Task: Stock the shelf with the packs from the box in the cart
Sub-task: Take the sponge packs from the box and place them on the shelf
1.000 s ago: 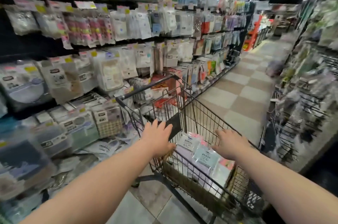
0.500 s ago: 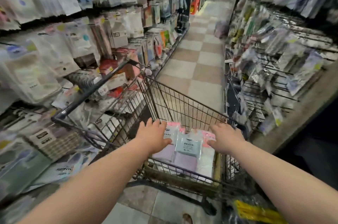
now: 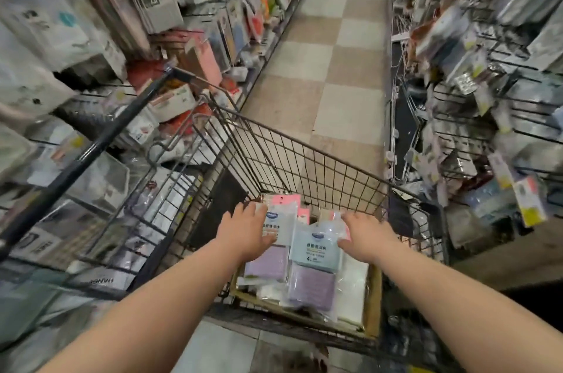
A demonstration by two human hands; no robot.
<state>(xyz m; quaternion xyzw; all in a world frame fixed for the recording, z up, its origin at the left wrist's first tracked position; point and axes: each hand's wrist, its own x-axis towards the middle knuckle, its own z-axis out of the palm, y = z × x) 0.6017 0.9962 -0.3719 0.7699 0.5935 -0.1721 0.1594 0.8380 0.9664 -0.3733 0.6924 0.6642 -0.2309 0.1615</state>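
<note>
A wire cart [image 3: 307,156] stands in the aisle with a cardboard box [image 3: 374,296] inside it. The box holds several clear packs [image 3: 313,269] of purple and white cloths with light blue and pink labels. My left hand [image 3: 243,231] lies palm down on the left pack, fingers spread. My right hand [image 3: 364,235] reaches over the right side of the packs, its fingers touching the top of a pack. Shelves [image 3: 100,46] full of hanging packs run along the left.
The cart's black handle bar [image 3: 82,153] slants up on the left. A rack [image 3: 493,104] with hanging goods lines the right side. The checkered floor [image 3: 329,74] of the aisle stretches ahead beyond the cart.
The view has swung from the left shelves down toward the cart. Both hands have gone lower into the cart and onto the packs in the box.
</note>
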